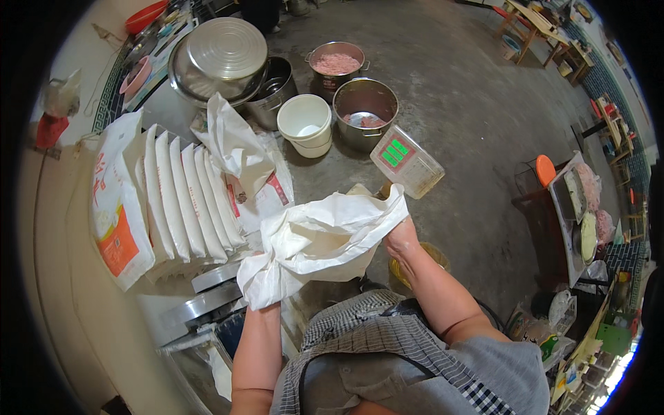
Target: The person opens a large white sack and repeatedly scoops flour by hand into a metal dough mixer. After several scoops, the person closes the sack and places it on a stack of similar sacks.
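Both of my hands hold a white woven plastic sack [321,238] in front of my apron, its mouth spread open towards me. My right hand [401,238] grips the sack's rim at its right end. My left hand [257,259] is at the left end, mostly hidden under bunched sack cloth. Just beyond the sack stands a scale's display head [407,162] with green lit digits. To the left, a row of filled flour-type sacks [189,199] stands on edge, with another crumpled white sack [238,140] beside them.
Beyond the sack stand a white plastic bucket [305,124], a steel pot [365,111] with pink meat remnants and another pot [336,62] full of pink meat. A steel machine [218,290] is at lower left. On the right is a table [563,228] with trays, near an orange stool [545,171].
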`<act>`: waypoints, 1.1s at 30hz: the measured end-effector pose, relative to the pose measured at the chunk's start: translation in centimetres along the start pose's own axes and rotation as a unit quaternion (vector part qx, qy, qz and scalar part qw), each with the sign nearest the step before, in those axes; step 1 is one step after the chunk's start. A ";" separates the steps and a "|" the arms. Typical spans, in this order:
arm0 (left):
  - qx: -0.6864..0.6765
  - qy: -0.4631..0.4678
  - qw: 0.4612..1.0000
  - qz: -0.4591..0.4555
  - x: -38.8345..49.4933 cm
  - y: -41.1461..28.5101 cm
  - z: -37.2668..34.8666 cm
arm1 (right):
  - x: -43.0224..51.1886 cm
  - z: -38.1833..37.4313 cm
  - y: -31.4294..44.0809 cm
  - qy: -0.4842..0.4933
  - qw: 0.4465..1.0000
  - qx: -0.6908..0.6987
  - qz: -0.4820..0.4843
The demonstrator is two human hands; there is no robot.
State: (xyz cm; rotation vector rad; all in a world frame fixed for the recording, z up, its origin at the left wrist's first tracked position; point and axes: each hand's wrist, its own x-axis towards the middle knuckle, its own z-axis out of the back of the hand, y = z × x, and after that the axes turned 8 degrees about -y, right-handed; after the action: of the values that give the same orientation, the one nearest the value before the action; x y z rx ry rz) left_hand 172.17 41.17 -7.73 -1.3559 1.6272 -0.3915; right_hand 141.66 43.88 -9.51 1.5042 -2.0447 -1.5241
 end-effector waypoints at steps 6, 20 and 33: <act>0.157 0.055 0.986 0.016 7.6 -0.2 -4.2 | 1.9 0.4 2.5 -0.053 0.993 0.109 -0.008; 0.191 0.334 0.922 0.038 18.2 1.9 -8.9 | -1.5 1.6 0.4 -0.217 0.957 0.167 0.098; 0.144 0.257 0.937 0.186 19.4 2.2 -10.9 | -3.4 2.4 -1.0 -0.309 0.925 0.183 0.121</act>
State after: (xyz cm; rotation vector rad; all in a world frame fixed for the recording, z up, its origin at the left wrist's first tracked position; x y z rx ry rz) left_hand 163.36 21.25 -12.68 -0.7301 2.1047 -0.7650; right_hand 142.33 48.06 -10.01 0.8521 -2.8746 -1.7305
